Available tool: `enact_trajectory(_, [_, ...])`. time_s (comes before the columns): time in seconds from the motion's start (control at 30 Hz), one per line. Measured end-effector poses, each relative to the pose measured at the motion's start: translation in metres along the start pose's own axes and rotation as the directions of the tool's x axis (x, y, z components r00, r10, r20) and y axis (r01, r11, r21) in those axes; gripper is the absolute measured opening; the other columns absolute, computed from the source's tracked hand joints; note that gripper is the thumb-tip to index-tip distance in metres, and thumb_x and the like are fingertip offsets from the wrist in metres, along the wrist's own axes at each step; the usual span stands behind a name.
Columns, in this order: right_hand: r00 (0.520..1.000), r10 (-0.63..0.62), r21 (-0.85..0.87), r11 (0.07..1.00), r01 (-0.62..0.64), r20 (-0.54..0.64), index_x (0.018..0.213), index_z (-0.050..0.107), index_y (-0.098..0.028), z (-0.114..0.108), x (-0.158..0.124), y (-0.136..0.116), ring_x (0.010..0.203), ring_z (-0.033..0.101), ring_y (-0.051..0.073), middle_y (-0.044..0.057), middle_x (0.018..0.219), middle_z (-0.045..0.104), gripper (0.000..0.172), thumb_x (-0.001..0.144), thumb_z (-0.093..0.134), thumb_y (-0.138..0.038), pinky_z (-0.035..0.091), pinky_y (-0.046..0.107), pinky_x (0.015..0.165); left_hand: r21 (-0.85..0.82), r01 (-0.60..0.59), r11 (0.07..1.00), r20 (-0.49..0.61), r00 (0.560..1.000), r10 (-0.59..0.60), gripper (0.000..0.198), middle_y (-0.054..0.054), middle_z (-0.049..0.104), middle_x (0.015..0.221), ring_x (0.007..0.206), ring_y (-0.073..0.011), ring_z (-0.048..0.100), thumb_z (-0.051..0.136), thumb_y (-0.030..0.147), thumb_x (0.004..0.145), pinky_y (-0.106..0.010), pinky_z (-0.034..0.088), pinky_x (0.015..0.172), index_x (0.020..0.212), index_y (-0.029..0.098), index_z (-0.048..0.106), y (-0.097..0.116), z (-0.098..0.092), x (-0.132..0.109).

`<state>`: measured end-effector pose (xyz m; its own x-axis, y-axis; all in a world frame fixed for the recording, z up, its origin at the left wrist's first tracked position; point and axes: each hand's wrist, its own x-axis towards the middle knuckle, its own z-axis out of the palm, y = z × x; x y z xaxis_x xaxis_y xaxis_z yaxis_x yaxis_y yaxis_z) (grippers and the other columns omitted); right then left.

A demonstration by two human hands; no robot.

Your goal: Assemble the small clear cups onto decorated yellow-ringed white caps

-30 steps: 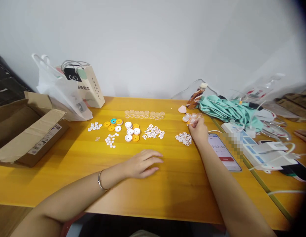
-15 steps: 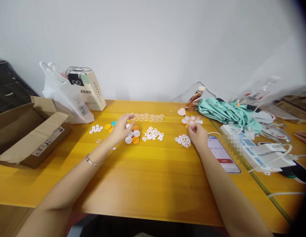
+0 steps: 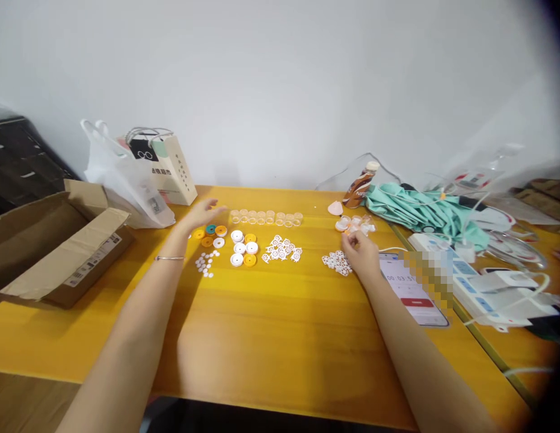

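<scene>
My left hand (image 3: 202, 214) hovers over the left part of the table, fingers stretched out and holding nothing. Under and beside it lie orange and teal round caps (image 3: 207, 242), with small white discs (image 3: 207, 263) nearer me. White and orange caps (image 3: 243, 248) stand in two columns, and behind them runs a double row of clear cups (image 3: 266, 218). My right hand (image 3: 361, 252) rests on the right, its fingers curled together; what they hold, if anything, is hidden. It sits between a heap of clear and orange pieces (image 3: 353, 224) and white gear-like pieces (image 3: 337, 263).
More white cut-out pieces (image 3: 282, 248) lie mid-table. At left are an open cardboard box (image 3: 94, 258), a plastic bag (image 3: 121, 180) and a paper bag (image 3: 171, 168). On the right: a bottle (image 3: 361, 185), a teal umbrella (image 3: 419, 210), a phone (image 3: 415, 294) and a power strip (image 3: 469, 282).
My left hand has moved left, away from the white and orange caps, uncovering them and the left end of the cup row. My right hand stays by the clear pieces. The view has shifted slightly.
</scene>
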<state>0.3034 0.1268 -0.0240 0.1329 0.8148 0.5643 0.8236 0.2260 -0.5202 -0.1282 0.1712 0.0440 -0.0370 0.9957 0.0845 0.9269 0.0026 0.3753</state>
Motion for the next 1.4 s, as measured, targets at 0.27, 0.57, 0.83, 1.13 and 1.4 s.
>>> enact_trajectory(0.27, [0.997, -0.082, 0.051, 0.995, 0.081, 0.012, 0.059, 0.041, -0.021, 0.005, 0.000, -0.001, 0.053, 0.045, 0.013, -0.002, 0.055, 0.048, 0.028, 0.080, 0.049, -0.037, 0.035, 0.026, 0.057, 0.262, 0.131, 0.956, 0.090, 0.983, -0.160, 0.010, -0.008, 0.069, 0.074, 0.080, -0.0291, 0.063, 0.062, 0.022, 0.055, -0.033, 0.047, 0.074, 0.063, 0.017, 0.066, -0.076, -0.042, -0.020])
enact_trajectory(0.57, [0.995, -0.102, 0.083, 0.991, 0.103, -0.010, 0.058, 0.042, -0.021, 0.002, -0.001, -0.004, 0.052, 0.046, 0.012, -0.002, 0.054, 0.049, 0.027, 0.080, 0.050, -0.033, 0.036, 0.026, 0.057, 0.340, 0.173, 0.924, -0.025, 0.984, -0.175, 0.018, -0.012, 0.068, 0.086, 0.084, -0.0290, 0.062, 0.054, 0.018, 0.064, -0.033, 0.046, 0.073, 0.075, 0.015, 0.067, -0.071, -0.031, -0.028])
enact_trajectory(0.83, [0.996, -0.093, 0.104, 0.990, 0.092, 0.000, 0.060, 0.045, -0.020, 0.006, -0.003, -0.004, 0.054, 0.047, 0.013, -0.001, 0.057, 0.051, 0.026, 0.080, 0.050, -0.035, 0.037, 0.026, 0.058, 0.135, -0.449, 0.884, 0.040, 0.893, 0.448, 0.019, -0.006, 0.065, 0.085, 0.076, -0.0168, 0.060, 0.043, 0.022, 0.084, -0.026, 0.045, 0.069, 0.085, 0.017, 0.061, 0.049, 0.006, -0.109])
enact_trajectory(1.13, [0.998, -0.065, 0.115, 0.991, 0.067, -0.016, 0.059, 0.043, -0.020, 0.006, -0.004, -0.002, 0.052, 0.045, 0.012, -0.002, 0.056, 0.048, 0.027, 0.079, 0.050, -0.036, 0.036, 0.026, 0.057, 0.054, -0.785, 0.618, 0.145, 0.618, 0.772, 0.016, -0.003, 0.061, 0.076, 0.067, -0.0140, 0.055, 0.043, 0.021, 0.087, -0.027, 0.041, 0.063, 0.080, 0.016, 0.057, 0.102, 0.078, -0.180])
enact_trajectory(1.4, [0.998, -0.059, 0.128, 0.990, 0.058, 0.001, 0.059, 0.044, -0.021, 0.007, -0.003, 0.000, 0.053, 0.045, 0.013, -0.002, 0.055, 0.049, 0.028, 0.079, 0.049, -0.039, 0.037, 0.027, 0.058, -0.166, -0.730, 0.663, -0.255, 0.681, 0.686, 0.013, -0.004, 0.060, 0.078, 0.073, -0.0149, 0.055, 0.052, 0.029, 0.085, -0.027, 0.043, 0.068, 0.088, 0.017, 0.055, 0.078, 0.057, -0.163])
